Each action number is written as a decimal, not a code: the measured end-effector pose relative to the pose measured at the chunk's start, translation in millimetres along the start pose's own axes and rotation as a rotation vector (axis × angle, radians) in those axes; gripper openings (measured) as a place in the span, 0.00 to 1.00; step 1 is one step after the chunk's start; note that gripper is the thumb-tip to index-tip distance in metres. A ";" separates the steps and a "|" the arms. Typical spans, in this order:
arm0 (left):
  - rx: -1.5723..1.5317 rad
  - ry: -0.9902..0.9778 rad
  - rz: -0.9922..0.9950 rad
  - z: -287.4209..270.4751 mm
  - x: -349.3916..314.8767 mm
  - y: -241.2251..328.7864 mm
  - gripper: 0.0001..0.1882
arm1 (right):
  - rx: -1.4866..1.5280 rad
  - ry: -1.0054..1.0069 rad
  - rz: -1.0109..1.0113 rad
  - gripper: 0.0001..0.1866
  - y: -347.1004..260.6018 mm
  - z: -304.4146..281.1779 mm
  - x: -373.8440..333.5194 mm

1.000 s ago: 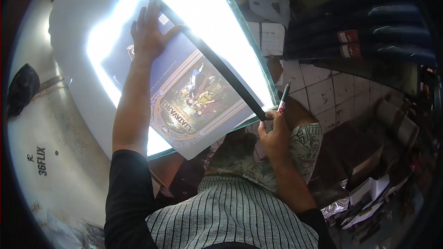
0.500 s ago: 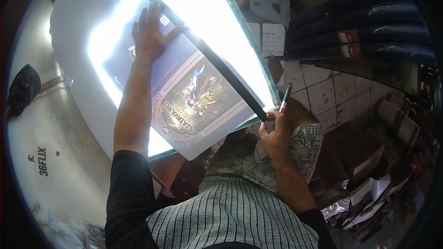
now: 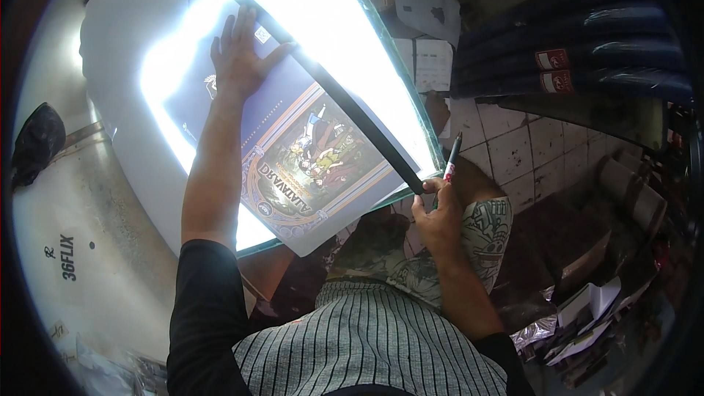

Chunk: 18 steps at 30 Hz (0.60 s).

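Observation:
A blue printed sheet (image 3: 275, 114), with an illustrated panel and gold border, lies on a brightly glowing glass-topped table (image 3: 330, 11). Along its right side runs a long dark straightedge (image 3: 352, 106). My left hand (image 3: 242, 66) rests on the upper part of the sheet, fingers stretched out, with its fingertips and thumb at the straightedge. At the straightedge's lower end, my right hand (image 3: 440, 224) pinches it between thumb and finger. The same hand also holds a slim pen (image 3: 452, 154) with a red-and-white barrel, its dark tip pointing up and away.
Large blue plastic-wrapped rolls (image 3: 565, 51) lie at the far right. Brown boxes (image 3: 565, 242) and loose papers (image 3: 587, 315) sit at the lower right. A white panel (image 3: 95, 213) stands on the left, with a dark bag (image 3: 37, 143) near it. Tiled floor (image 3: 506, 139) shows beyond my right hand.
The straightedge's lower end and my right hand have shifted very slightly. The pen has tilted a little. My left hand stays nearly in place.

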<state>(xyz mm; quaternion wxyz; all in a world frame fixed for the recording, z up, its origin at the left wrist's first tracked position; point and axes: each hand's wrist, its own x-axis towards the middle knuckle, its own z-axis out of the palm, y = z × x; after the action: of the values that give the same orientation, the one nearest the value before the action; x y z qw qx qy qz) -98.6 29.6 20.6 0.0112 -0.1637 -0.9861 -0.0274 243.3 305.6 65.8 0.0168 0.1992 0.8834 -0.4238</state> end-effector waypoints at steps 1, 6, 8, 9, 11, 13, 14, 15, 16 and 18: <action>-0.007 0.010 0.007 0.3 0.2 -0.1 0.56 | -0.002 0.002 -0.006 0.20 0.6 0.1 -0.1; -0.025 0.052 0.041 6.9 0.7 -2.6 0.56 | 0.028 0.003 0.050 0.18 -3.8 -3.9 1.9; -0.002 0.015 0.009 2.7 0.1 -6.7 0.56 | 0.025 0.000 0.048 0.18 -4.8 -4.2 3.3; -0.009 0.015 0.010 2.9 0.2 -4.0 0.56 | 0.020 0.004 0.035 0.18 -4.2 -3.1 3.3; 0.023 -0.009 0.017 2.3 0.8 -2.1 0.56 | 0.017 0.008 0.021 0.17 -2.5 -3.2 3.0; 0.024 -0.003 0.022 3.0 1.6 -4.3 0.56 | 0.059 0.023 0.043 0.17 -1.5 -3.0 2.7; 0.022 0.001 0.029 4.6 1.7 -4.8 0.56 | 0.059 0.023 0.043 0.17 -0.4 -2.9 2.4; 0.022 0.001 0.029 6.2 1.5 -5.3 0.56 | 0.064 0.024 0.042 0.17 0.7 -2.7 2.1; 0.026 0.012 0.034 7.8 1.3 -5.9 0.56 | 0.069 0.024 0.040 0.17 1.2 -2.7 1.9; 0.034 0.021 0.038 7.9 -0.1 -7.2 0.56 | 0.082 0.019 0.050 0.17 -1.2 -2.3 2.4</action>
<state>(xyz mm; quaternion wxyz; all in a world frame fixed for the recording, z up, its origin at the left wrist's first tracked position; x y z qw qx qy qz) -100.9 23.3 12.3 0.0250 -0.1819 -0.9829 -0.0120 241.0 307.4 67.7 0.0106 0.2256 0.8601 -0.4573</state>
